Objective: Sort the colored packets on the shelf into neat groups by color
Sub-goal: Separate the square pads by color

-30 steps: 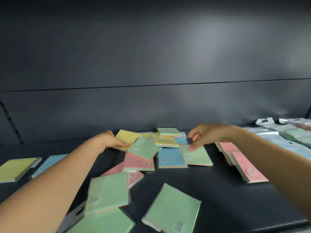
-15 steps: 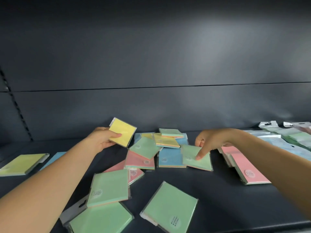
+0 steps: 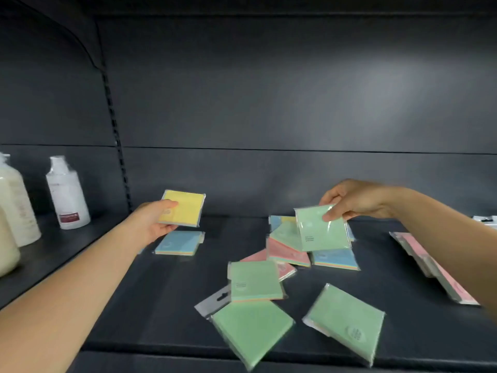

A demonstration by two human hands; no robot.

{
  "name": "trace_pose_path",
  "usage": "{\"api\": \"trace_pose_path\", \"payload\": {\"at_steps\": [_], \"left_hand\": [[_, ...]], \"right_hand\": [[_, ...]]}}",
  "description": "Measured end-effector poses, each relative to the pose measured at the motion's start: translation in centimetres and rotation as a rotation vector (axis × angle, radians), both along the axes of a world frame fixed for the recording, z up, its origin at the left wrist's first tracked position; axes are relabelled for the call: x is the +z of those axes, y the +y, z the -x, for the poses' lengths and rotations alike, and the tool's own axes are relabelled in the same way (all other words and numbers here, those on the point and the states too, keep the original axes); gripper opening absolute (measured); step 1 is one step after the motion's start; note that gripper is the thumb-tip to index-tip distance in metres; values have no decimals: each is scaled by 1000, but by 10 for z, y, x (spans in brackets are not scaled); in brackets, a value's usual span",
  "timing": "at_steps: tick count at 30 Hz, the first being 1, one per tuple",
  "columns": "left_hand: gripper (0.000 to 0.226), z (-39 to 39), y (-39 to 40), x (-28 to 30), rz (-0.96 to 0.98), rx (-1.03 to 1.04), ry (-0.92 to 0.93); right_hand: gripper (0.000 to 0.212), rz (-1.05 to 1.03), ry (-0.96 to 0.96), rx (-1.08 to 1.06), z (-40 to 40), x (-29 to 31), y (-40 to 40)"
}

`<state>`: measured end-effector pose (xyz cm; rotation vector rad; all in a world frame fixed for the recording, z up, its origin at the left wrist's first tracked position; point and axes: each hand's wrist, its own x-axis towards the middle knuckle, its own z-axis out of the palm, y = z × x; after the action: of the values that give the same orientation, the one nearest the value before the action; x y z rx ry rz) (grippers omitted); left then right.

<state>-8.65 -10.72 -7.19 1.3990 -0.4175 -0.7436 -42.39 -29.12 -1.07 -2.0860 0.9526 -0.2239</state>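
My left hand (image 3: pixel 152 223) grips a yellow packet (image 3: pixel 185 208) in the air above a blue packet (image 3: pixel 177 243) lying on the dark shelf (image 3: pixel 166 305). My right hand (image 3: pixel 352 201) pinches a green packet (image 3: pixel 322 228) by its top corner, lifted over a mixed heap of pink (image 3: pixel 285 253), blue (image 3: pixel 336 258) and green packets. Three green packets lie nearer the front: one (image 3: pixel 254 279) on top of a second (image 3: pixel 250 331), the third (image 3: pixel 347 323) to their right. Pink packets (image 3: pixel 435 267) lie in a row at the right.
White bottles (image 3: pixel 68 193) stand on the neighbouring shelf section at the left, past a slotted upright (image 3: pixel 115 135). The shelf's back wall rises just behind the heap. More packets show at the far right edge (image 3: pixel 484 220).
The view has swung left. My left hand carried the yellow packet left over the blue one. My right hand picked the green packet up off the heap.
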Motion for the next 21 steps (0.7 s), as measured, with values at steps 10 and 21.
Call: {"api": "trace_pose_path", "payload": {"at_steps": [10, 21], "left_hand": [[10, -90, 96, -11, -136, -85, -120], [17, -111, 122, -43, -319, -332, -353]], "right_hand": [[32, -232, -407, -236, -140, -31, 69], [34, -245, -346, -513, -188, -74, 91]]}}
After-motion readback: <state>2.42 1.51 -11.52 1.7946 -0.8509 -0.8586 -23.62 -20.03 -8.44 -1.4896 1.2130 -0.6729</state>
